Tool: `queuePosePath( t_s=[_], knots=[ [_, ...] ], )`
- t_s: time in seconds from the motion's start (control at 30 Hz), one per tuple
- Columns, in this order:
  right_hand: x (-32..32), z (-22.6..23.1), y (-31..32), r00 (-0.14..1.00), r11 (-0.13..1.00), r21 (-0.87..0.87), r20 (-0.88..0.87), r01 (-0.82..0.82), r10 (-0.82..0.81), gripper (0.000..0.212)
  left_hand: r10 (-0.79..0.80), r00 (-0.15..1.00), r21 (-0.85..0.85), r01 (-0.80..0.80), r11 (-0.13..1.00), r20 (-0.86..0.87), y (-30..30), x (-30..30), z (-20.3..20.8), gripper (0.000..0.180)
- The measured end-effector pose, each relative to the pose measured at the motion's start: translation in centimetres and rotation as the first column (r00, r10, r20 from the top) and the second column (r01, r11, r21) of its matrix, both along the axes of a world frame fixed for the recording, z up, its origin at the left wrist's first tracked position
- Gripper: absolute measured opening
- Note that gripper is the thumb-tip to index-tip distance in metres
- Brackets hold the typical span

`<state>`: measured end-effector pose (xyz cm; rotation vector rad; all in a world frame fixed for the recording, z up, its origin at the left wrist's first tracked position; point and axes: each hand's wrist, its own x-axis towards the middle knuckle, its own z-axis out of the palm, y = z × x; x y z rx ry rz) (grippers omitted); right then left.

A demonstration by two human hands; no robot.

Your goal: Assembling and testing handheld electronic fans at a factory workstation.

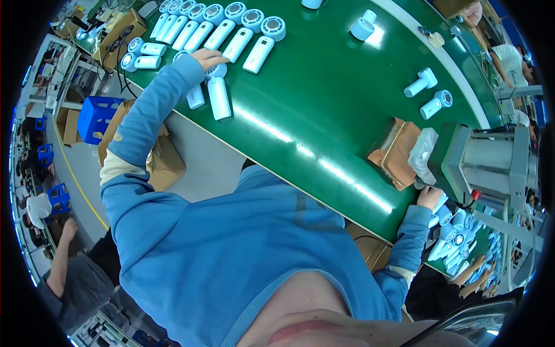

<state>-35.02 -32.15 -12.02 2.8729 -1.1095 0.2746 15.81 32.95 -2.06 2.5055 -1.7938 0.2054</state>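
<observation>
My left hand (209, 58) reaches to the far left of the green table, with fingers stretched over the round head of a light blue handheld fan (219, 98). Its thumb is hidden. Beside that fan, partly covered by my sleeve, lies another handheld fan (196, 97). Just beyond my fingers is a slanting row of handheld fans (239, 45), each with a small dark window on its handle. My right hand (429, 198) is at the right edge, between the machine's base and a pile of light blue fans (457, 237); its fingers are partly hidden, so their grip is unclear.
A grey and green machine (485, 156) stands at the right, beside an open brown carton (399, 153) with white plastic. Several loose fans (436, 104) lie farther back. A blue stool (99, 120) and cardboard boxes stand off the table's left edge. Other people work nearby.
</observation>
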Motion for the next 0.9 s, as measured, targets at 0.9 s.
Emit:
queuePosePath(
  t_s=[0.9],
  knots=[
    [1.2, 3.1, 5.2, 0.964, 0.999, 0.025, 0.263, 0.036, -0.041, 0.027, -0.731, 0.172, -0.751, -0.117, 0.65, -0.66, -32.6, -14.5, -3.2, 0.061]
  ],
)
